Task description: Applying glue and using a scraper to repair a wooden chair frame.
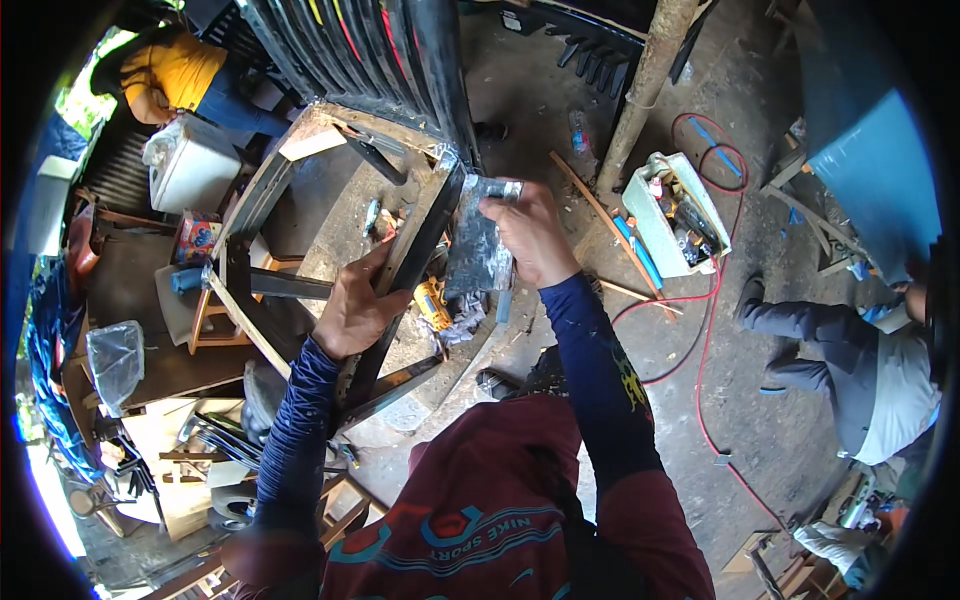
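Chair frame (420, 215) stands from ten to twelve o'clock, its black slatted back (345, 60) farthest from me. My left fingers (360, 308) grip its near rail; my right fingers (530, 235) pinch a smeared grey plate (472, 245) at that rail's three-o'clock side. Below lies a yellow tool (432, 303); a white box (655, 222) sits at two o'clock.

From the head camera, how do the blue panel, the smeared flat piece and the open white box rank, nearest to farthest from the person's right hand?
1. Smeared flat piece: in the right hand.
2. Open white box: on the floor, to the right.
3. Blue panel: far right.
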Motion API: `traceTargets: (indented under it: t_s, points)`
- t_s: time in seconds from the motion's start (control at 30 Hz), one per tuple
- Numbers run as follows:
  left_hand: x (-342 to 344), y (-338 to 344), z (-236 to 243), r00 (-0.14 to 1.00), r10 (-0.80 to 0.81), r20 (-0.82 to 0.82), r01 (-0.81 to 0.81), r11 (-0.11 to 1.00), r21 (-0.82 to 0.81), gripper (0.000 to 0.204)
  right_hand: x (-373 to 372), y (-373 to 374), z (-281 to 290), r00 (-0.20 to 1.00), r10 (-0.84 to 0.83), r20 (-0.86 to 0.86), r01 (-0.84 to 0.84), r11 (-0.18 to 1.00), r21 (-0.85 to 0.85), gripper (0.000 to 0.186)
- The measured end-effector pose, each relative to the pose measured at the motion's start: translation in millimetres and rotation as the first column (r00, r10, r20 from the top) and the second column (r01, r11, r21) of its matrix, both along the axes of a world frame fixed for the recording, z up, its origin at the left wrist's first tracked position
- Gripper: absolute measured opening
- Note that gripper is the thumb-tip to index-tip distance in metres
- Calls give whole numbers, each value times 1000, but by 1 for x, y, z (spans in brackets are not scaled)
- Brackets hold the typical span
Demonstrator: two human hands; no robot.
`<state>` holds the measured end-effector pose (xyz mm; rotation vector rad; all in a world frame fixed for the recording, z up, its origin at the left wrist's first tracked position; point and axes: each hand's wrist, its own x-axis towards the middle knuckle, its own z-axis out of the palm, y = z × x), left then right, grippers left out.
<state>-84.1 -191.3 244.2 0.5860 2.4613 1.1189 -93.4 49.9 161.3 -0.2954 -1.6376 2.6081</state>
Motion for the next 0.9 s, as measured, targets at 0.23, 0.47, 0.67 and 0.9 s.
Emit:
traceTargets:
  t_s: [0.23, 0.47, 0.67, 0.9]
  points:
    - [-1, -3, -1, 999, -8, -53, 9, 1000, 11, 56, 25, -8, 22, 932, -228, -283, 326, 868, 375, 22]
    - [0, 5, 5, 1000, -3, -6, 3, 1000, 12, 61, 21, -54, -36, 704, -330, -629, 693, 516, 504, 74]
    - [3, 10, 3, 992, 76, 96, -87, 989, 120, 59, 1, -80, -29, 706, -351, -614, 705, 421, 571, 86]
    - [-5, 1, -3, 999, 51, -18, -49, 997, 60, 60, 20, -31, -19, 767, -217, -604, 597, 588, 546, 44]
